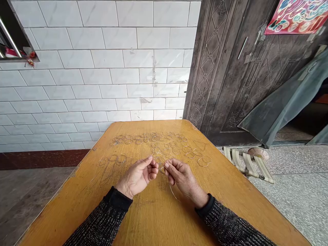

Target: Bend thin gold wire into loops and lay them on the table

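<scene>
- Right hand (182, 176): thumb and forefinger pinched together on a thin wire (173, 193); the remaining fingers are curled under.
- Left hand (140, 173): fingers curled inward, thumb near the fingertips, palm partly showing. Whether it grips the wire cannot be told at this size.
- Position of the thin wire: above the near-middle part of the surface (148, 218). One length hangs below the right hand in a slight curve; fine strands also show between the two hands, overlapping the loops behind.
- Back row: looped wire pieces (146, 137) lie side by side across the far part of the surface, many overlapping.
- Left group: further wire loops (121, 159) lie beyond the left hand, with loose strands trailing toward the near left.
- Right group: separate wire rings (204, 161) lie beyond the right hand, near the right edge.
- Surface: yellow-brown, with scuffs and worn edges.
- Surroundings: white tiled wall (84, 75) behind; dark patterned door (230, 85) at right; stool with striped straps (247, 164) on the floor beside the surface.
</scene>
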